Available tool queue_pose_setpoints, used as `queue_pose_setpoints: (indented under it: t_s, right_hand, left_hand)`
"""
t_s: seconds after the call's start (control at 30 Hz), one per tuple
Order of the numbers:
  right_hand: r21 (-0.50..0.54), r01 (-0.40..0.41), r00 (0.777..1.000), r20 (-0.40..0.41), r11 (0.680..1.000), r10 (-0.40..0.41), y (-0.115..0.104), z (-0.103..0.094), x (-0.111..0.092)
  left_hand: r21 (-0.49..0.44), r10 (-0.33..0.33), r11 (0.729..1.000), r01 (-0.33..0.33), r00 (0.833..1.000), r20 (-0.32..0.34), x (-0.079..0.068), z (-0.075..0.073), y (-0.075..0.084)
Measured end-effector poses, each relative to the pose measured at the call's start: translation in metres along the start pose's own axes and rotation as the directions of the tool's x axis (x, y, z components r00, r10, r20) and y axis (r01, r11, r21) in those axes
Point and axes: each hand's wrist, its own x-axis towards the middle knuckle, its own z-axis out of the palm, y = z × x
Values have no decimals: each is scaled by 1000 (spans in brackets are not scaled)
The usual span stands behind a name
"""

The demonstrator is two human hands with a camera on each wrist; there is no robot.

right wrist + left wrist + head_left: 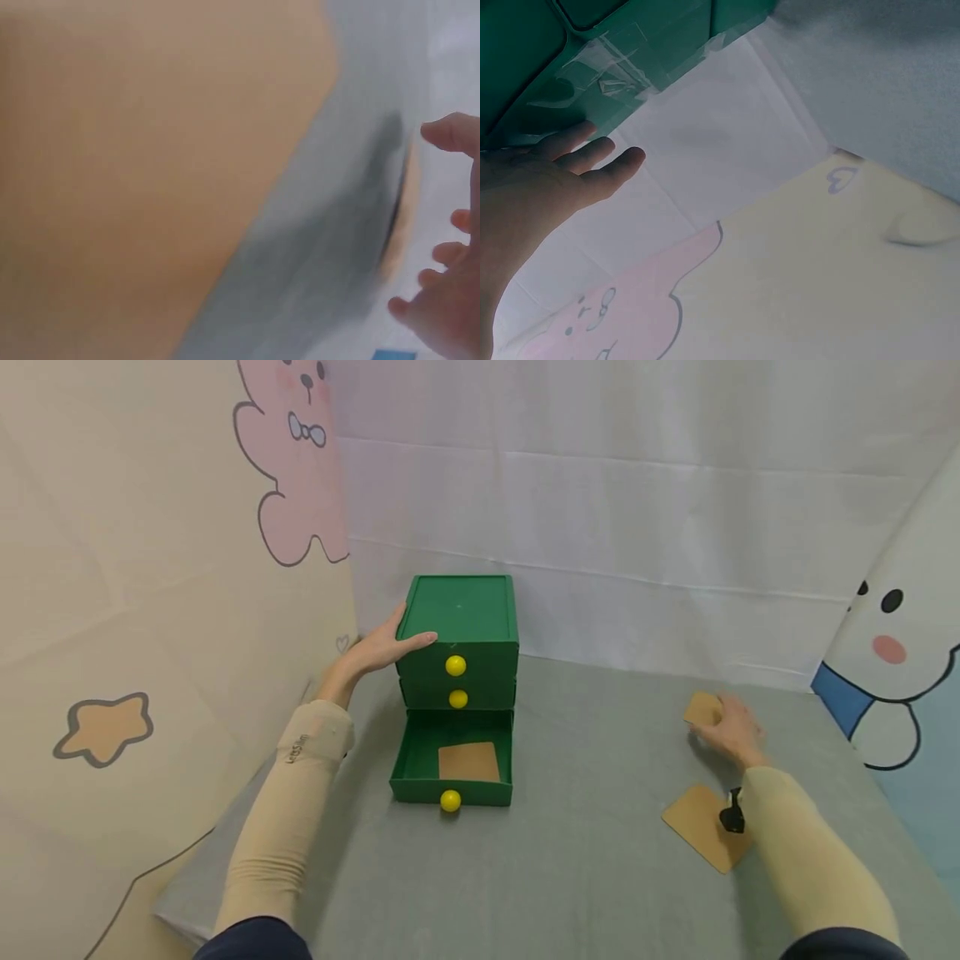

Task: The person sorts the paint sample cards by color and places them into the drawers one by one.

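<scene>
A green drawer unit with yellow round knobs stands at the back of the table. My left hand rests on its upper left edge, thumb along the front top and the other fingers extended down the side. Its bottom drawer is pulled out, and a brown square card lies inside. Over at the right, my right hand holds another brown card by its edges, thumb on the near side; part of the card is hidden under the hand. A third brown card lies flat below the right wrist.
A grey cloth covers the table. White fabric hangs behind it, and printed cartoon fabric borders the right side. Clear tape sticks to the side of the drawer unit.
</scene>
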Motion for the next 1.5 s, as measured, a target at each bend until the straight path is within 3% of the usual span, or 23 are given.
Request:
queue_pose_setpoints:
  t_s: [0.1, 0.17, 0.37, 0.47, 0.67, 1.07, 1.2, 1.5]
  right_hand:
    - [26, -101, 992, 81, 995, 98, 7, 0, -4]
    - [25, -125, 989, 80, 992, 122, 7, 2, -5]
    - [-119, -50, 999, -12, 992, 49, 6, 9, -6]
    - [-142, -21, 1000, -18, 990, 18, 8, 9, -6]
    - [-42, -16, 996, 92, 999, 20, 12, 0, -1]
    - [12, -55, 960, 276, 998, 49, 15, -19, 0]
    - [-7, -56, 961, 272, 998, 56, 14, -20, 0]
    - [-103, -15, 983, 179, 995, 33, 13, -15, 0]
  left_hand:
    - [-3, -1, 1000, 1, 1000, 0, -1, 0, -1]
    - [-6, -2, 1000, 2, 1000, -1, -2, -1, -1]
    - [-5, -1, 1000, 1, 1000, -4, -1, -1, 1]
    - [-4, 4, 1000, -4, 1000, -1, -1, -2, 2]
    - [-2, 3, 1000, -3, 1000, 1, -2, -3, 3]
    - [-24, 5, 1000, -4, 1000, 17, -2, 4, 0]
    - [-27, 12, 1000, -11, 1000, 9, 0, 3, -1]
    - [-27, 7, 1000, -7, 1000, 2, 0, 0, -1]
